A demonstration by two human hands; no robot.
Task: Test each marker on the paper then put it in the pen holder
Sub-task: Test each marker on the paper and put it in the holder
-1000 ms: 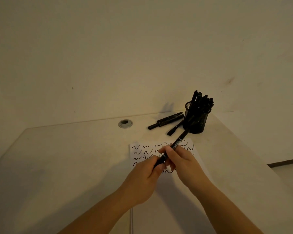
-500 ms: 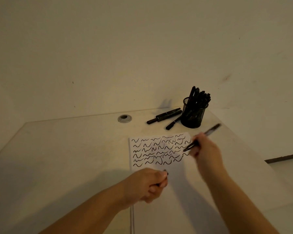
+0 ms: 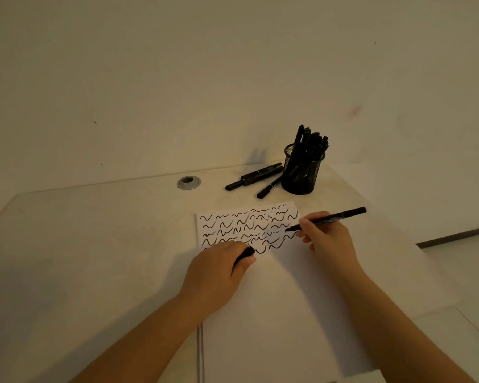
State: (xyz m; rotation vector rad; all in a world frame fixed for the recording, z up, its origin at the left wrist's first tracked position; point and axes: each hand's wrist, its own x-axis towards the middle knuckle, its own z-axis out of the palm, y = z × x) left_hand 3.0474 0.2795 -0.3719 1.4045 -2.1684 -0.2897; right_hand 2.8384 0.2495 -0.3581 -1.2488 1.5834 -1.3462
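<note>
The marker (image 3: 329, 219) is a slim, black, stiff stick, and I judge it light enough for a fingertip pinch to steer. The right hand (image 3: 325, 239) pinches it low on the barrel, close to the writing end, with the tail slanting up and away to the right. Its tip sits at the right edge of the rows of black squiggles on the paper (image 3: 274, 286), touching or just above; I cannot tell which. Holding near the tip looks like the sensible place, since it gives control over a short test stroke.

The left hand (image 3: 219, 272) rests on the paper with fingers curled round a small black piece, likely the cap (image 3: 245, 254), a smooth little thing that could roll if let go.

The paper is thin and would probably slide under the stroke without that hand's weight on it.

The pen holder (image 3: 302, 172), a black mesh cup crowded with markers, stands at the back of the surface (image 3: 94, 244). Loose markers (image 3: 256, 176) lie just beside it.
</note>
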